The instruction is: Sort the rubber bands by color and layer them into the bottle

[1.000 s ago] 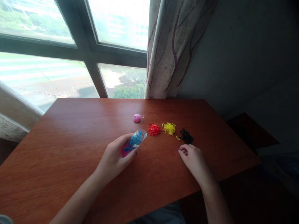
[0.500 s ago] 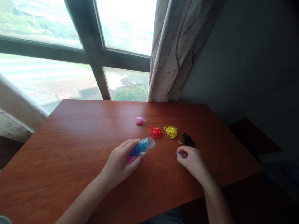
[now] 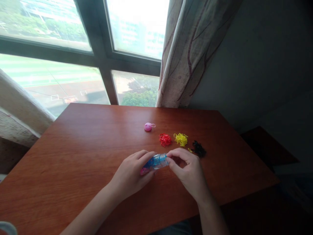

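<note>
My left hand (image 3: 133, 169) is wrapped round a small clear bottle (image 3: 160, 160), which lies tilted on its side with its mouth to the right. Blue rubber bands show through its wall, and pink shows at its lower end. My right hand (image 3: 184, 164) pinches with thumb and forefinger right at the bottle's mouth. A bit of blue, a small rubber band, shows at those fingertips; most of it is hidden. Beyond the hands lie a red pile of rubber bands (image 3: 165, 139), a yellow pile (image 3: 181, 139) and a black pile (image 3: 199, 149).
A pink round cap with a loop (image 3: 148, 127) sits farther back on the brown wooden table (image 3: 102, 130). One loose yellow band (image 3: 190, 150) lies beside the black pile. A window (image 3: 137, 88) and a patterned curtain (image 3: 188, 52) stand behind the table.
My right hand has moved left, from near the black pile to the bottle's mouth, with the blue rubber band in its fingertips. The bottle has tipped closer to level in my left hand.
</note>
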A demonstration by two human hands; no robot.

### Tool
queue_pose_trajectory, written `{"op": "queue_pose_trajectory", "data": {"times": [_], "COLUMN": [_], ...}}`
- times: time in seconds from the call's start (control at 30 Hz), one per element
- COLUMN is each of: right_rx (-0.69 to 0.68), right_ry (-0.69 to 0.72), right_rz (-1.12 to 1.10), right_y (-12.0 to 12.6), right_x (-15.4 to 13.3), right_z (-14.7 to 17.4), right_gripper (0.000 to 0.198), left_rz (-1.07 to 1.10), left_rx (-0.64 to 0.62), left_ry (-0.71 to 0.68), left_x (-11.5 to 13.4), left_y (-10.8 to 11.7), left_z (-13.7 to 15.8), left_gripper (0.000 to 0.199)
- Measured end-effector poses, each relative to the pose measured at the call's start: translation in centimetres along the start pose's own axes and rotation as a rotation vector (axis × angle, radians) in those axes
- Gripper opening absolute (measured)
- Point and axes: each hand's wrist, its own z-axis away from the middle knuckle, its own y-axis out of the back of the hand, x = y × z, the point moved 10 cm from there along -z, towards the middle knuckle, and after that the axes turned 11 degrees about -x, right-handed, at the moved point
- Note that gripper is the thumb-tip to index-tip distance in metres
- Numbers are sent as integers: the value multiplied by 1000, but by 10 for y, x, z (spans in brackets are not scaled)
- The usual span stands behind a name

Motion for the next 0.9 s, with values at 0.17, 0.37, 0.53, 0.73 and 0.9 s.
{"op": "queue_pose_trajectory", "data": {"times": [0.17,0.37,0.53,0.73,0.9], "right_rx": [-35,-60,-33,21,11], "right_ry": [70,98,128,105,86], "right_rz": [116,192,178,161,141], "right_y": [2,3,4,7,3], "right_x": [-20,-33,-38,-36,-30], "right_z": [4,8,9,10,11], "right_gripper": [18,20,20,21,27], "left_rz": [13,71,135,227,410], "left_rx": [4,17,38,76,145], "left_ry": [18,10,-2,15,44], "left_x": [-3,-3,-2,-4,-11], "left_y": [0,1,4,9,16], "left_z": [1,1,1,3,4], "left_gripper": [35,33,32,32,36]}}
